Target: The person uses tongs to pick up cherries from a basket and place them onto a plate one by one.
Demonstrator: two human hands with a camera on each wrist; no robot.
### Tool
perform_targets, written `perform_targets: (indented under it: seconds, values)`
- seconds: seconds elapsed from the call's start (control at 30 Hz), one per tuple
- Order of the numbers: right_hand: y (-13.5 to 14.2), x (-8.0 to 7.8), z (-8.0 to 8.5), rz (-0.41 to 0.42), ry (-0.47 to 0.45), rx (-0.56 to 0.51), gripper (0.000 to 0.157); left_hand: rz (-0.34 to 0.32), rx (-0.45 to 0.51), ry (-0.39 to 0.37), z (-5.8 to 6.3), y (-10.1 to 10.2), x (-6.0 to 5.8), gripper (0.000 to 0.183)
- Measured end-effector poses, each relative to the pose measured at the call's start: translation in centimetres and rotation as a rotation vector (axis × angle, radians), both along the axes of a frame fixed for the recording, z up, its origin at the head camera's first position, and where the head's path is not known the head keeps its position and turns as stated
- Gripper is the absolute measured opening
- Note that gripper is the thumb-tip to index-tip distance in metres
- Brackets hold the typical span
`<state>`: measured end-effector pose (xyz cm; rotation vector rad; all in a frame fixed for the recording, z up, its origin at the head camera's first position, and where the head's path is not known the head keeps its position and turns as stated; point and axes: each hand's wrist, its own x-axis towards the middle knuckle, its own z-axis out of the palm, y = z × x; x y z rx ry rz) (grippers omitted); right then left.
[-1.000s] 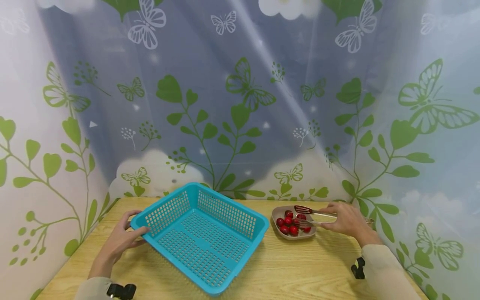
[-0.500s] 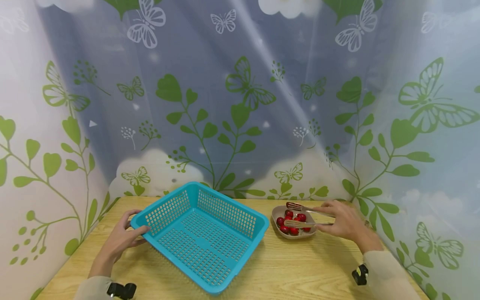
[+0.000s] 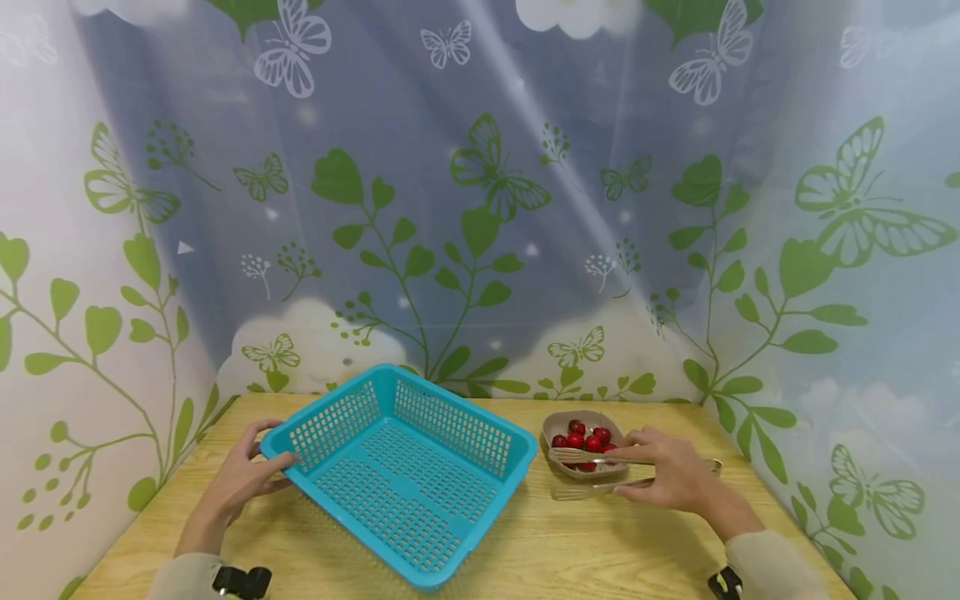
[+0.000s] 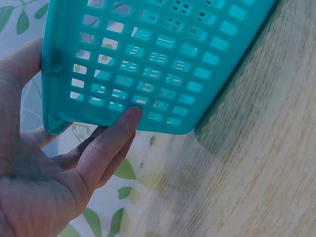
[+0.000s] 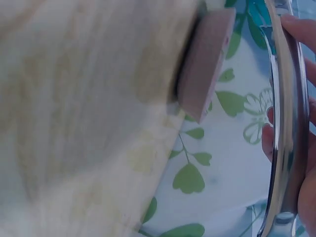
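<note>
In the head view my left hand [image 3: 243, 479] holds the left corner of a turquoise plastic basket [image 3: 420, 571], thumb on the rim. The left wrist view shows the fingers under the rim, against the basket's perforated wall [image 4: 163, 69]. Metal tongs [image 3: 600, 457] with slotted ends are in my right hand [image 3: 667, 471], their arms spread apart. One end overlaps the small beige dish [image 3: 551, 425]; the other lies nearer me, beside its front edge. Several shiny red cherries [image 3: 576, 427] fill the dish, some hidden behind the tongs. Nothing shows between the tong ends.
Basket and dish stand side by side on a light wooden table [image 3: 540, 542], with a narrow strip of tabletop between them. A curtain [image 3: 480, 250] printed with leaves and butterflies hangs behind the table and at both sides.
My right hand has brought the tongs toward me, from over the cherries to the dish's front edge, and turned them. The left hand and basket have stayed put.
</note>
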<state>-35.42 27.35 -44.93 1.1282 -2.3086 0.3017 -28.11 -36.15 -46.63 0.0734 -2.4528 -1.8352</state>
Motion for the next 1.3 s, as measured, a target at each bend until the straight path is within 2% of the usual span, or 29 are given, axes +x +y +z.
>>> perform_targets:
  seconds: [0.27,0.6,0.9,1.03,1.2,1.3]
  values:
    - [-0.9,1.1,-1.4,0.066,-0.065,0.014,0.042,-0.008,0.013,-0.004,-0.2,-0.1,-0.1,0.08]
    - [-1.8,1.0,-2.9,0.105,-0.077,0.014,0.039,-0.007,0.011,-0.004,-0.3,-0.2,-0.1,0.08]
    - [-1.6,1.4,-2.7,0.031,-0.289,0.099,0.04,0.004,-0.006,-0.008,-0.2,-0.1,-0.2,0.079]
    - [-1.5,1.4,-2.7,0.037,-0.313,0.14,0.041,0.005,-0.021,0.002,0.0,-0.1,-0.1,0.078]
    - [-1.6,1.3,-3.1,0.089,-0.34,0.149,0.043,0.006,-0.027,0.004,0.0,0.0,0.1,0.077]
    - [-1.6,1.3,-3.2,0.087,-0.347,0.151,0.044,0.009,-0.029,0.007,0.0,0.1,0.2,0.077]
